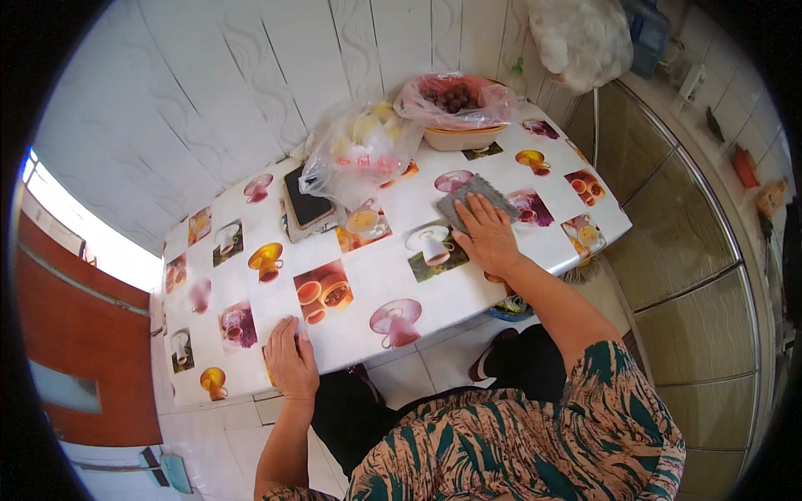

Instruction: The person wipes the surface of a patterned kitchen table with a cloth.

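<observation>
head view, and here is the right hand [487,235] out over the table, palm down, fingers extended and slightly spread, pressed flat on a grey cloth [476,185] rather than closed around it! the cloth lies right under those fingers, poking out ahead of them and to their left, flat against the patterned tablecloth [468,309]. its long axis is a tough call, with the palm and fingers covering a good part of it; the visible edges run at a slant to the forearm. over to the left hand [291,361], down at the near edge of the table, fingers lightly bent and close together, thumb alongside, no clear grip on anything; whether something small sits beneath it, i cannot tell. and this is the relation that counts: the cloth is ahead and well to the right of the left hand, while the right hand is in direct contact, so the right is plainly the nearer one. look beyond: ahead and to the left of the right hand there is a dark-screened phone [307,196] on a pale bundle, just beside it a clear plastic bag [363,142] with yellowish contents, and straight ahead of the cloth, a pale basin [464,138] with dark round fruit [455,98] in a reddish bag.
</observation>
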Action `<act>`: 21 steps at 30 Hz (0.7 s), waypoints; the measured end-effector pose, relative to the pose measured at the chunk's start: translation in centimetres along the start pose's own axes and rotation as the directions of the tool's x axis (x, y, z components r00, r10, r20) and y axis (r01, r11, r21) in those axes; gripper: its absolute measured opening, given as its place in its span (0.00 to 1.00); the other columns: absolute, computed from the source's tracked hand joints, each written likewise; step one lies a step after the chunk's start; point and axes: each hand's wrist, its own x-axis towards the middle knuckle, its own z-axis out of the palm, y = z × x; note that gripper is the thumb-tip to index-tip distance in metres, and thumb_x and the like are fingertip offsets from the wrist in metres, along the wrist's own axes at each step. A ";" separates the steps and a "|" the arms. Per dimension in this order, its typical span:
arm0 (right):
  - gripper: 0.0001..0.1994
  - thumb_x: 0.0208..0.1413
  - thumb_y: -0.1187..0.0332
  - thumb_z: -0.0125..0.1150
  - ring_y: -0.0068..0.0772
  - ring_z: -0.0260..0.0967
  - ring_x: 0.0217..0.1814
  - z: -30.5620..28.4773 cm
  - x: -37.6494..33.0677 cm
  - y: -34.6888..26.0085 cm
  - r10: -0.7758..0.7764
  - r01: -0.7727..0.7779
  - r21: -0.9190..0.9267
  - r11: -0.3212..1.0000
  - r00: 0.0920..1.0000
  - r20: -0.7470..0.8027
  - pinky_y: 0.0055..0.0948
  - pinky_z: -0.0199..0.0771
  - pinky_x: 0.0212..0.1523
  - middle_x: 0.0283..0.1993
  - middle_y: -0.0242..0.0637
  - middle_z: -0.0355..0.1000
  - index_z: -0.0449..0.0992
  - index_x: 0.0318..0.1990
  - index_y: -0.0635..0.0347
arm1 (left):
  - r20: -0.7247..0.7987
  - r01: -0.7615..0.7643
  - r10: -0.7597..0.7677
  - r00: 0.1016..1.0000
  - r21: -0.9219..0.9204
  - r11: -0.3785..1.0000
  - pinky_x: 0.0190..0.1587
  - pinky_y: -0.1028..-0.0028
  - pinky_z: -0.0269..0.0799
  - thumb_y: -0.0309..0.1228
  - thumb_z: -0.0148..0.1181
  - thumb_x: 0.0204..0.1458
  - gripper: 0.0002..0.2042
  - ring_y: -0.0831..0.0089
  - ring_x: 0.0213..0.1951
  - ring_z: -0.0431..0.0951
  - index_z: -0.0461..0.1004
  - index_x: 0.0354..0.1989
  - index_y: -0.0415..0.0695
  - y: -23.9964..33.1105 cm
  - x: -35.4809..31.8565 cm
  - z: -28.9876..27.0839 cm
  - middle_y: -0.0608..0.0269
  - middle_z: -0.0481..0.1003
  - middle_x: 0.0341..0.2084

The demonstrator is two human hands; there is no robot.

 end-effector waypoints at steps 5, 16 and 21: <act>0.31 0.63 0.49 0.41 0.42 0.37 0.78 1.4 5.9 -2.3 -0.032 0.030 0.042 0.999 0.998 0.058 0.47 0.39 0.72 0.75 0.43 0.45 0.54 0.70 0.51 | -0.024 -0.028 0.028 0.999 0.001 1.000 0.51 0.63 0.65 0.27 0.53 0.54 0.11 0.59 0.50 0.74 0.75 0.44 0.40 0.0 0.0 -0.2 0.57 0.76 0.45; 0.32 0.61 0.45 0.41 0.43 0.40 0.77 3.9 13.6 -3.0 -0.070 0.070 -0.028 0.997 0.997 0.026 0.48 0.41 0.71 0.74 0.45 0.47 0.59 0.67 0.54 | -0.058 -0.060 0.060 0.997 -0.009 0.998 0.46 0.64 0.66 0.25 0.54 0.51 0.08 0.60 0.46 0.76 0.76 0.39 0.43 0.2 0.6 -1.2 0.59 0.76 0.43; 0.35 0.62 0.42 0.39 0.42 0.36 0.78 2.7 10.9 -2.8 -0.094 0.099 -0.039 0.994 0.989 0.114 0.44 0.37 0.72 0.76 0.45 0.44 0.54 0.70 0.53 | -0.074 -0.059 0.057 0.996 -0.016 0.998 0.47 0.63 0.68 0.25 0.54 0.52 0.08 0.59 0.46 0.76 0.76 0.39 0.42 0.2 0.4 -0.6 0.58 0.76 0.42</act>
